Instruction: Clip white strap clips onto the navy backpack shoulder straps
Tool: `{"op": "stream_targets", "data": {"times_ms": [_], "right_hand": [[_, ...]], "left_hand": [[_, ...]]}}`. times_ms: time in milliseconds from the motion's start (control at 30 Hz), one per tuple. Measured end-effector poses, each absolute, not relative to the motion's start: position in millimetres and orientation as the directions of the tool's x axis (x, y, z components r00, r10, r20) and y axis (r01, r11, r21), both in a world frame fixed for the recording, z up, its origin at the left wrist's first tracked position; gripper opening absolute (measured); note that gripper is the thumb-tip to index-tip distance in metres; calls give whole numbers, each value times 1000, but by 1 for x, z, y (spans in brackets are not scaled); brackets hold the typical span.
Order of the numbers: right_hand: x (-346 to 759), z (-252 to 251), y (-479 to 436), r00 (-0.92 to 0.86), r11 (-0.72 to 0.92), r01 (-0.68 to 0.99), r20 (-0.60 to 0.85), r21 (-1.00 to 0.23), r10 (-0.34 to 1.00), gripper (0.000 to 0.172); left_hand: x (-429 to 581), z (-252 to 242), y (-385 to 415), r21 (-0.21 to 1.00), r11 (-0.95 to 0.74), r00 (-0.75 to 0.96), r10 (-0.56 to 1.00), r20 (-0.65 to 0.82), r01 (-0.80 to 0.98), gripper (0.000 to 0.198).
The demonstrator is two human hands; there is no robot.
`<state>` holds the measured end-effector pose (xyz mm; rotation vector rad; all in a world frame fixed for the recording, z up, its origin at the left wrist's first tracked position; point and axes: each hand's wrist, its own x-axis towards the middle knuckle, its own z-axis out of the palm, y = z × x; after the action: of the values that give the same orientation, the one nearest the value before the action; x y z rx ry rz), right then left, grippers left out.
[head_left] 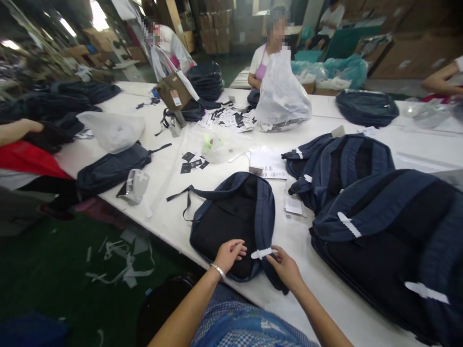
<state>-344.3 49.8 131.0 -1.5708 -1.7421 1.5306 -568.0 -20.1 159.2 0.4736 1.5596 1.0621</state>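
A navy backpack (227,212) lies on the table in front of me with its black back panel and shoulder straps facing up. Across the lower part of its right strap runs a white serrated-edged strip (261,253). The fingers of my right hand (285,270) pinch the strip's right end at the strap's edge. My left hand (230,255), with a silver bracelet on the wrist, hovers over or rests on the black panel, just left of the strip. Its fingers are loosely curled and apart, with nothing visible in them. One loose strap of the backpack trails to the left.
More navy backpacks (376,217) with white strips are piled at right. Paper tags (231,119) and a clear plastic bag (226,147) lie beyond my backpack. Co-workers (260,67) stand across the table; another's arm (21,131) reaches in at left. White scraps litter the green floor (72,255).
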Motion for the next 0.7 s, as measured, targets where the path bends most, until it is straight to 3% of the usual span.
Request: {"op": "stream_targets", "data": {"times_ms": [100, 167, 267, 333, 433, 500, 567, 633, 700], "right_hand": [[-322, 146, 61, -259, 12, 623, -191, -782, 947, 48], [-323, 160, 62, -224, 11, 637, -171, -770, 960, 46], [-359, 177, 54, -253, -140, 548, -322, -825, 912, 39], [-403, 184, 45, -355, -246, 426, -411, -870, 840, 38], [-481, 195, 35, -511, -354, 279, -450, -893, 732, 43], [-531, 206, 35, -559, -397, 217, -447, -892, 698, 48], [-578, 224, 41, -567, -481, 120, -457, -869, 685, 55], [-619, 250, 53, -578, -602, -46, -470, -797, 667, 58], [-650, 282, 67, -607, -683, -235, -444, -692, 659, 56]], "left_hand": [[-655, 178, -13, 912, 410, -547, 769, -331, 24, 30], [-721, 186, 1, 881, 404, -676, 723, -143, 246, 27], [-802, 188, 37, 677, 421, -615, 786, 60, 603, 47], [-837, 187, 64, 518, 442, -524, 852, 14, 732, 56], [-868, 191, 96, 424, 409, -396, 910, -121, 808, 29], [-880, 204, 107, 455, 341, -309, 940, -146, 822, 11], [-882, 228, 110, 494, 263, -231, 965, -126, 829, 7], [-871, 261, 105, 597, 149, -151, 987, -46, 788, 12], [-849, 301, 95, 796, -17, -94, 991, 92, 606, 18]]}}
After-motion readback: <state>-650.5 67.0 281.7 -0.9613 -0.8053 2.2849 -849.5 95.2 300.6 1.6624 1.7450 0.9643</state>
